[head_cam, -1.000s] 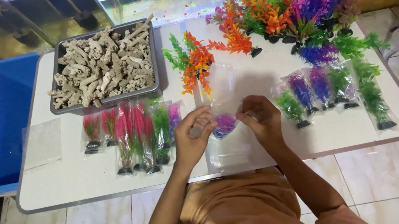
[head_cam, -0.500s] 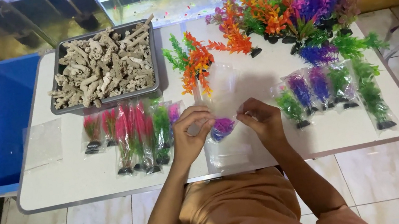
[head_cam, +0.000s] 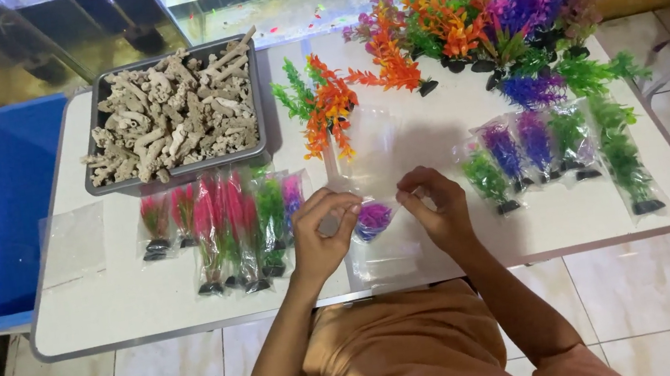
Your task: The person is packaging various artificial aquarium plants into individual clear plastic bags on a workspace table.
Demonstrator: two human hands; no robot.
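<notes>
Two hands meet at the table's (head_cam: 110, 317) near edge in the head view: your left hand (head_cam: 320, 237) and right hand (head_cam: 437, 209) each pinch a side of a clear bag (head_cam: 382, 246) with a purple plant (head_cam: 373, 217) inside. You look to be mid-bagging; next, seat the plant fully and lay it beside the bagged plants (head_cam: 228, 224).
</notes>
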